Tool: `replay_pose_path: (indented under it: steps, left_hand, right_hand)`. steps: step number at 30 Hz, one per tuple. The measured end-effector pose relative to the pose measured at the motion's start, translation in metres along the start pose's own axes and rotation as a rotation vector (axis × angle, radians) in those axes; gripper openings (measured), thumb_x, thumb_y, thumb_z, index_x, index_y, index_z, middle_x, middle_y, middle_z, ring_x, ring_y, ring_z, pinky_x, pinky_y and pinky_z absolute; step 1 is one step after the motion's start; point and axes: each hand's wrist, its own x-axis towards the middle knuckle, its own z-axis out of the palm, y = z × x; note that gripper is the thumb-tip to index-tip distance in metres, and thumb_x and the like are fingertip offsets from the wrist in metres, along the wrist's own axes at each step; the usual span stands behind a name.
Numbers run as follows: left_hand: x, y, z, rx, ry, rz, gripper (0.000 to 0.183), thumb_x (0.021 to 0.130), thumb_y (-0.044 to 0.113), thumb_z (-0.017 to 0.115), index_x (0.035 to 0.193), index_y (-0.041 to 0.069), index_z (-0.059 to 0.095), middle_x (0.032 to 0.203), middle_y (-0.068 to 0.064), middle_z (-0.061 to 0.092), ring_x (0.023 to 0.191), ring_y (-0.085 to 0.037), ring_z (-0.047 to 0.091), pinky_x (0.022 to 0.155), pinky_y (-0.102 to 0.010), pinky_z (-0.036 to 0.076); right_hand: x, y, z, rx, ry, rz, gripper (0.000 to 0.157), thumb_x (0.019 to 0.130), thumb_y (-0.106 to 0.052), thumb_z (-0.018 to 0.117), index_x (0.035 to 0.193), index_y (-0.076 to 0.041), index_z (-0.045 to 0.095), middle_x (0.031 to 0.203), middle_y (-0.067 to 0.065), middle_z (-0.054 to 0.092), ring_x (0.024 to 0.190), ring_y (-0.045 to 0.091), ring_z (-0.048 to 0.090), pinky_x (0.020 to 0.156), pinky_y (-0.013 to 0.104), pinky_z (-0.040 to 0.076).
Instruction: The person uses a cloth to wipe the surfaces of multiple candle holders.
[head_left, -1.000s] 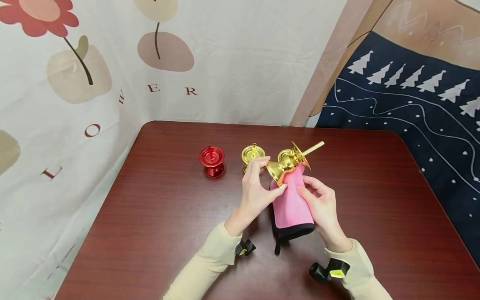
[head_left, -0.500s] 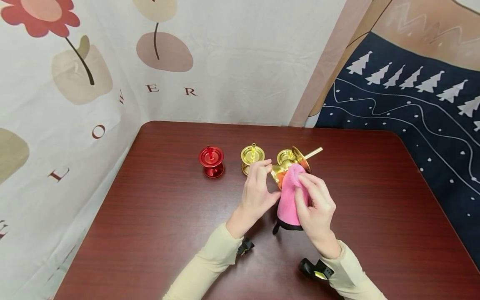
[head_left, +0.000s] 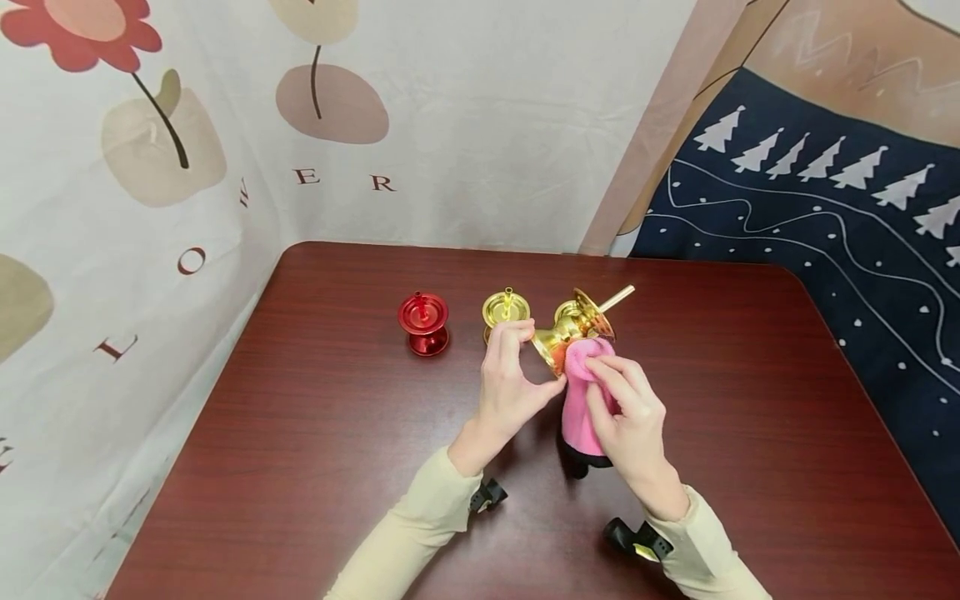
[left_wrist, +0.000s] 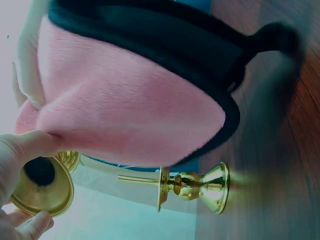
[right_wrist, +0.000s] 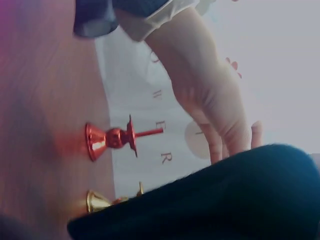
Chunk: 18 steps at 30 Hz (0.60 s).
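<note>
Above the red-brown table (head_left: 300,433), the left hand (head_left: 506,392) grips a tilted gold candleholder (head_left: 573,331) between thumb and fingers at its flared base; the right hand (head_left: 636,421) pinches a black-edged pink cloth (head_left: 578,421) against the candleholder's side.

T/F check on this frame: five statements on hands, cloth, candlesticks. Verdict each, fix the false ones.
1. The left hand holds a gold candlestick. True.
2. That gold candlestick is upright. False: it is tilted.
3. The right hand pinches a pink cloth. True.
4. The pink cloth is edged in white. False: edged in black.
5. The red candlestick stands upright on the table. True.
</note>
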Motion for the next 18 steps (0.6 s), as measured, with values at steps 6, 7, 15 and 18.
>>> replay_pose_path:
  steps: [6, 7, 15, 18]
  left_hand:
    - [-0.001, 0.001, 0.001, 0.088, -0.07, 0.081, 0.06, 0.052, 0.006, 0.086, 0.097, -0.002, 0.047, 0.105, -0.02, 0.053, 0.102, -0.031, 0.054, 0.091, -0.037, 0.045]
    - [-0.001, 0.001, 0.001, 0.094, -0.076, 0.089, 0.059, 0.053, 0.006, 0.086, 0.097, -0.002, 0.047, 0.104, -0.02, 0.053, 0.101, -0.031, 0.054, 0.091, -0.037, 0.045]
    - [-0.005, -0.001, 0.001, -0.028, -0.025, -0.018, 0.061, 0.05, 0.006, 0.086, 0.096, -0.003, 0.047, 0.104, -0.021, 0.055, 0.098, -0.031, 0.056, 0.079, -0.039, 0.05]
    - [-0.004, 0.0, 0.0, -0.108, -0.008, -0.118, 0.065, 0.049, 0.009, 0.087, 0.099, -0.003, 0.048, 0.104, -0.019, 0.056, 0.096, -0.03, 0.056, 0.074, -0.037, 0.052]
  right_hand:
    - [0.006, -0.007, 0.005, 0.044, 0.091, 0.017, 0.02, 0.076, 0.004, 0.058, 0.092, 0.008, 0.069, 0.09, 0.022, 0.063, 0.08, 0.03, 0.058, 0.086, 0.02, 0.045]
    - [0.008, -0.009, 0.007, 0.042, 0.089, 0.004, 0.019, 0.077, 0.004, 0.058, 0.092, 0.008, 0.069, 0.09, 0.022, 0.063, 0.081, 0.031, 0.058, 0.09, 0.024, 0.045]
    - [0.01, -0.011, 0.009, 0.006, 0.01, -0.112, 0.021, 0.087, -0.005, 0.053, 0.092, 0.006, 0.07, 0.088, 0.019, 0.063, 0.081, 0.031, 0.057, 0.089, 0.022, 0.043]
    - [0.009, -0.007, 0.005, 0.031, -0.012, -0.091, 0.021, 0.086, -0.005, 0.053, 0.091, 0.005, 0.07, 0.088, 0.018, 0.064, 0.081, 0.028, 0.057, 0.081, 0.016, 0.043]
